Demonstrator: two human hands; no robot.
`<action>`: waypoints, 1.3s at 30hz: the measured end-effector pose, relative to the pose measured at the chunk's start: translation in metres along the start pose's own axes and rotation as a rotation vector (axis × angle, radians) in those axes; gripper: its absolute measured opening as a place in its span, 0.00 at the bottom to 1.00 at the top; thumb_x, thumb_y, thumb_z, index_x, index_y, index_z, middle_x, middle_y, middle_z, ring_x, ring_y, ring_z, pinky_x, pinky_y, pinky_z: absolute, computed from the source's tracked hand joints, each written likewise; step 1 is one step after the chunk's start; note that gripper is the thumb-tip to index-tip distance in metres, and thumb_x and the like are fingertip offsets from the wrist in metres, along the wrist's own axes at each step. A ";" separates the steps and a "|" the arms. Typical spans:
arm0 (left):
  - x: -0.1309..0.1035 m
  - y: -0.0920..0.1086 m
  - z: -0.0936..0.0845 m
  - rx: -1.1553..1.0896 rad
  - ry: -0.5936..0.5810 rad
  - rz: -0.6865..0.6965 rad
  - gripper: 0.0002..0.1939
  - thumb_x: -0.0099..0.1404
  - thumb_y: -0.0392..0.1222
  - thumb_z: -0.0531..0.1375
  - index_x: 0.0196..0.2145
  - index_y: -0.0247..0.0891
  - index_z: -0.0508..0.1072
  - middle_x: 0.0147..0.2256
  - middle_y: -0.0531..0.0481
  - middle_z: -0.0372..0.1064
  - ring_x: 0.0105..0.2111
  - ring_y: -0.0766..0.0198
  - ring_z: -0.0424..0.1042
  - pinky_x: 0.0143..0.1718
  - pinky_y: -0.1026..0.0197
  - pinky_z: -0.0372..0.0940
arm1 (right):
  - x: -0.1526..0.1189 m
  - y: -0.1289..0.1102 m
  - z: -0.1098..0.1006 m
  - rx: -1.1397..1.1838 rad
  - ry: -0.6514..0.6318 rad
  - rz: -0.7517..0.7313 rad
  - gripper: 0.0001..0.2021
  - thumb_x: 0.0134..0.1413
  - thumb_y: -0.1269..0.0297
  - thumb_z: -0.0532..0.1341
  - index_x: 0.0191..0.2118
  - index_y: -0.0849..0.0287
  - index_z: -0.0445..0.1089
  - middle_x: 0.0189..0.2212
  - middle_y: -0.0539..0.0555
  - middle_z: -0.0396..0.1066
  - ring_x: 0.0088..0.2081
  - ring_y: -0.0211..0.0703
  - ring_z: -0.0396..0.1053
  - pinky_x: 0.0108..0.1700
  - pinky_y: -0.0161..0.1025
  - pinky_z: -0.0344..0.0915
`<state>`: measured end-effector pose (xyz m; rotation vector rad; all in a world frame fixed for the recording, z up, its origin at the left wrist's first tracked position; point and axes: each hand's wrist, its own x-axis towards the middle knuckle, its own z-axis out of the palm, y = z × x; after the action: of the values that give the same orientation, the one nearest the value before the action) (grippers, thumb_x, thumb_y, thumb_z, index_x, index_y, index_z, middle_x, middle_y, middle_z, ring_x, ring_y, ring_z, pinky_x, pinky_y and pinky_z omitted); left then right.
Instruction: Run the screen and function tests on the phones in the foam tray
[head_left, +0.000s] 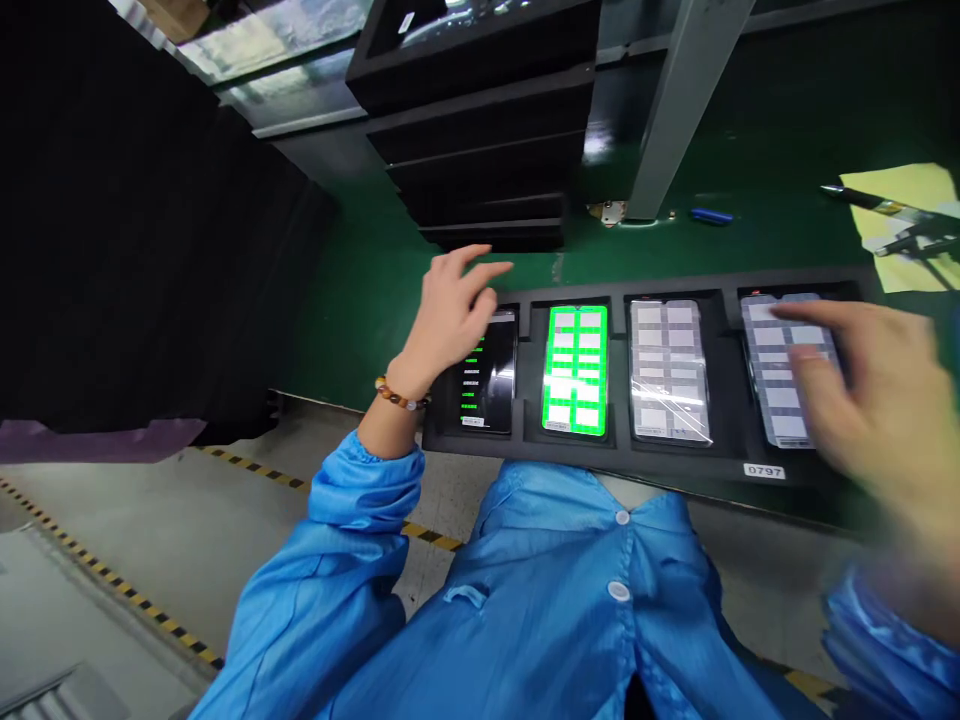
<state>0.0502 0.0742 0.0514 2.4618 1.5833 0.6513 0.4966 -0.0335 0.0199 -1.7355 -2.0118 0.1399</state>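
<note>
Four slots would be several: a black tray (480, 443) lies along the bench edge with several smartphones set in a row. Over the leftmost smartphone (491, 385), whose dark screen shows green text, hovers my left hand (457, 310), fingers apart and holding nothing. Beside it a smartphone with a bright green screen (576, 370) shows white blocks. Another smartphone (670, 372) has a grey screen with pale blocks. At the right end my right hand (877, 390), blurred, has its index finger and thumb spread over a grey-screened smartphone (780, 385); whether it touches the glass I cannot tell.
Black stacked trays (487, 130) stand behind the row. A grey metal post (682, 110) rises from the green bench (360, 310). A blue cap (711, 216), yellow paper (911, 270) and a pen (862, 197) lie at the right. A black curtain (135, 230) hangs left.
</note>
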 end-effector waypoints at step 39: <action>-0.026 -0.042 0.017 -0.258 0.032 -0.246 0.27 0.86 0.54 0.44 0.56 0.49 0.82 0.56 0.51 0.82 0.58 0.52 0.77 0.65 0.47 0.67 | 0.060 -0.070 0.026 0.082 -0.272 -0.242 0.22 0.79 0.56 0.48 0.65 0.48 0.73 0.61 0.62 0.77 0.69 0.67 0.69 0.68 0.71 0.61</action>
<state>0.0135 0.0708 0.0141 2.0440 1.6602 0.7996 0.4171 0.0166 0.0404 -1.4726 -2.3569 0.3909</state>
